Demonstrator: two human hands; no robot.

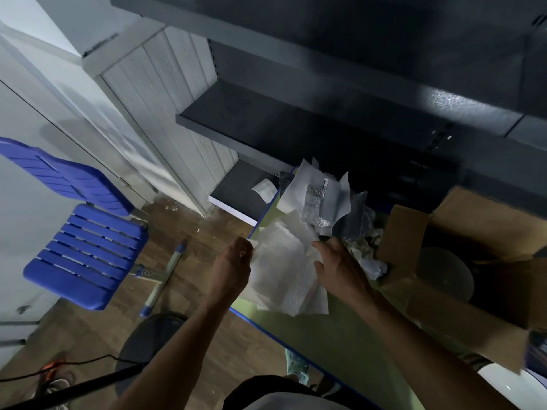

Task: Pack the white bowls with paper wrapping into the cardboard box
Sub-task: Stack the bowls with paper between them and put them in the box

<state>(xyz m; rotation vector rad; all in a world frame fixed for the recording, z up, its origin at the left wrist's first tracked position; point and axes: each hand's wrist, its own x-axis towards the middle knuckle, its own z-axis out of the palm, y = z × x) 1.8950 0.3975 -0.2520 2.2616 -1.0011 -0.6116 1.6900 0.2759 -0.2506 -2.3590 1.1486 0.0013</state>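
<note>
Pinching 9 o'clock edge of wrapping sheet [281, 261] w/ left hand [233, 261]; right hand [340, 269] at its 3 o'clock edge, grip unclear, nearer white bowl [515, 389] at 5 o'clock, cardboard box [405, 229] at 3.

Both bare forearms reach forward, side by side. The left hand [233, 263], above the left edge of the green blue-rimmed desk [340, 338], is curled and pinches a white dimpled wrapping sheet [281, 261]. The right hand [340, 270] lies back-up on that sheet; its grip is blurred.
</note>
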